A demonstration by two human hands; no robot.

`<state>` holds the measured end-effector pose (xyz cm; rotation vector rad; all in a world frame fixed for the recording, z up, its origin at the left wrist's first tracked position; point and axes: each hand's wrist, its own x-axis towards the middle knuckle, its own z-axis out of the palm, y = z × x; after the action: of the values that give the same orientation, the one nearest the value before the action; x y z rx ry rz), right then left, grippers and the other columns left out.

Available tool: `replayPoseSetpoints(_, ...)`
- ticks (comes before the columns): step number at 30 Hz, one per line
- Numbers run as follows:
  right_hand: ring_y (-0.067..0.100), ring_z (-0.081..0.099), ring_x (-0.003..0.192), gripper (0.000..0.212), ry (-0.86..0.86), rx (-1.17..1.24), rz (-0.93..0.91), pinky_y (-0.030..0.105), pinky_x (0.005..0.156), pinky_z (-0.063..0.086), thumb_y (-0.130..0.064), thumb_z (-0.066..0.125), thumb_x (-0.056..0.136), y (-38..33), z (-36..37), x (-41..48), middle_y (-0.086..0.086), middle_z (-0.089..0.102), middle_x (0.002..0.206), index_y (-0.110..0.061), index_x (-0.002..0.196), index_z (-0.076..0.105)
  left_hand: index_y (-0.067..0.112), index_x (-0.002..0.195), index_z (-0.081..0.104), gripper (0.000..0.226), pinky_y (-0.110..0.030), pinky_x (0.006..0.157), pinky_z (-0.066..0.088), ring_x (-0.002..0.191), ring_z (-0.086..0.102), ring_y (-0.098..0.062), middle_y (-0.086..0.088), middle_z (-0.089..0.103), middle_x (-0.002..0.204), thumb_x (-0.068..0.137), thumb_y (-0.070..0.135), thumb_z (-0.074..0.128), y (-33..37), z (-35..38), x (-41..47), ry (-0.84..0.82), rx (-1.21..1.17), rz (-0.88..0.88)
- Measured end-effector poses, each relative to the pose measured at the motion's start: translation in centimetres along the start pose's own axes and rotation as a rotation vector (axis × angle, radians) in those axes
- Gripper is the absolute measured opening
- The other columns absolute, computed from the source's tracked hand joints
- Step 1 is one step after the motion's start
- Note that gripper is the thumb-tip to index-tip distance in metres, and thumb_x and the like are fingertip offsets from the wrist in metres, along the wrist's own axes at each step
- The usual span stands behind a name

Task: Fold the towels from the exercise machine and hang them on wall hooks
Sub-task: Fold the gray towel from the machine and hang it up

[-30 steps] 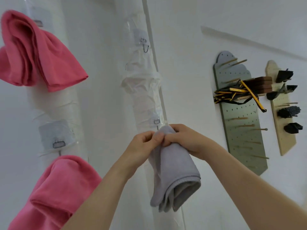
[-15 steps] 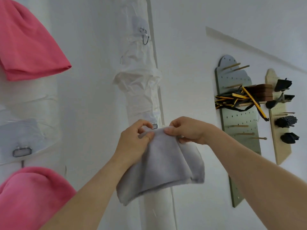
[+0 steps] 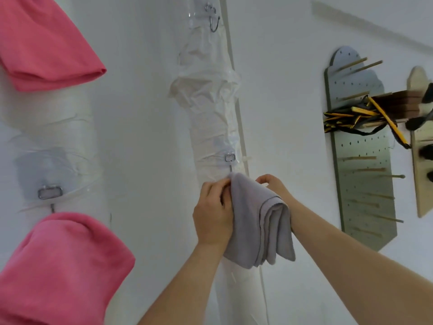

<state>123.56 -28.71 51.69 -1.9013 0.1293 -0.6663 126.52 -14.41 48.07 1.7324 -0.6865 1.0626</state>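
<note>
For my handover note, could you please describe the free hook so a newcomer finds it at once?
Start at the plastic-wrapped white pipe between the pink towels and the pegboards. Near its top hangs a small metal hook. Unlike the hooks below, nothing hangs from it.

A folded grey towel (image 3: 257,221) hangs against the wrapped pillar just below a metal hook (image 3: 230,157); two pink towels (image 3: 46,43) (also folded) hang left.
</note>
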Motion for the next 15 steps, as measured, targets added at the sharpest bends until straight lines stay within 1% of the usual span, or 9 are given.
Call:
replayPoseSetpoints(2,0.015,0.046,0.057,0.006,0.056,0.036,-0.048,0.015,0.049,0.038,-0.003,0.055,0.090,0.1,-0.3,-0.9,0.005,0.052,0.066,-0.009,0.093,0.054,0.030,0.115,0.065,0.025,-0.032,0.068,0.050,0.083,0.057,-0.015,0.007,0.058,0.100,0.097,0.025,0.049,0.2,-0.5,-0.5,-0.040,0.079,0.025)
replayPoseSetpoints(3,0.016,0.051,0.060,0.004,0.079,0.058,-0.083,0.018,0.056,0.042,-0.011,0.058,0.090,-0.3,-0.4,-1.5,0.005,0.058,0.070,-0.010,0.094,0.059,0.029,0.116,0.065,0.028,-0.033,0.067,0.049,0.084,0.054,-0.018,0.005,0.057,0.098,0.095,0.024,0.047,0.2,-0.7,-0.6,-0.040,0.149,0.066)
replayPoseSetpoints(5,0.019,0.063,0.078,0.022,0.086,0.003,-0.162,0.029,0.074,0.050,-0.034,0.057,0.092,-1.2,-0.3,-2.8,0.003,0.069,0.087,-0.016,0.099,0.066,0.026,0.110,0.067,0.033,-0.034,0.068,0.047,0.085,0.049,-0.022,0.001,0.055,0.095,0.087,0.023,0.043,0.0,-1.4,-0.5,-0.048,0.305,0.149)
replayPoseSetpoints(7,0.019,0.062,0.097,0.040,0.001,-0.103,-0.217,0.035,0.090,0.048,-0.051,0.043,0.094,-1.7,0.3,-4.0,0.000,0.069,0.106,-0.021,0.110,0.065,0.025,0.105,0.065,0.027,-0.034,0.071,0.048,0.088,0.051,-0.020,0.003,0.056,0.096,0.086,0.022,0.047,0.5,-2.0,-0.8,-0.186,0.278,0.123)
replayPoseSetpoints(8,0.018,0.060,0.103,0.046,-0.050,-0.137,-0.231,0.035,0.094,0.046,-0.056,0.037,0.095,-1.7,0.8,-4.5,0.000,0.067,0.112,-0.023,0.116,0.062,0.025,0.108,0.062,0.025,-0.032,0.075,0.048,0.092,0.053,-0.019,0.004,0.058,0.099,0.087,0.021,0.049,0.9,-2.1,-1.2,-0.284,0.208,0.081)
replayPoseSetpoints(9,0.019,0.059,0.106,0.048,-0.086,-0.159,-0.243,0.033,0.094,0.044,-0.058,0.033,0.095,-1.6,1.1,-5.0,0.000,0.065,0.117,-0.025,0.120,0.058,0.024,0.114,0.058,0.029,-0.029,0.079,0.046,0.097,0.054,-0.018,0.004,0.059,0.104,0.087,0.019,0.050,1.4,-2.2,-1.6,-0.364,0.160,0.038)
replayPoseSetpoints(11,0.022,0.058,0.109,0.044,-0.116,-0.213,-0.260,0.032,0.093,0.042,-0.053,0.032,0.098,-1.4,1.4,-5.8,0.004,0.062,0.122,-0.026,0.128,0.049,0.022,0.120,0.054,0.034,-0.026,0.082,0.044,0.101,0.056,-0.018,0.004,0.059,0.107,0.087,0.014,0.049,2.3,-2.8,-2.0,-0.446,0.152,-0.006)
replayPoseSetpoints(13,0.028,0.056,0.114,0.043,-0.153,-0.295,-0.264,0.035,0.097,0.040,-0.047,0.030,0.100,-1.0,0.8,-6.2,0.010,0.059,0.129,-0.026,0.137,0.040,0.027,0.112,0.059,0.027,-0.024,0.078,0.047,0.093,0.060,-0.016,0.009,0.062,0.095,0.089,0.016,0.049,2.9,-3.9,-1.7,-0.495,0.074,-0.107)
replayPoseSetpoints(15,0.029,0.052,0.122,0.047,-0.225,-0.401,-0.225,0.035,0.101,0.037,-0.046,0.029,0.101,-0.9,-0.3,-6.4,0.011,0.054,0.137,-0.028,0.144,0.031,0.032,0.111,0.064,0.035,-0.018,0.079,0.048,0.092,0.063,-0.011,0.012,0.067,0.094,0.087,0.010,0.049,2.8,-5.3,-1.4,-0.549,-0.016,-0.186)
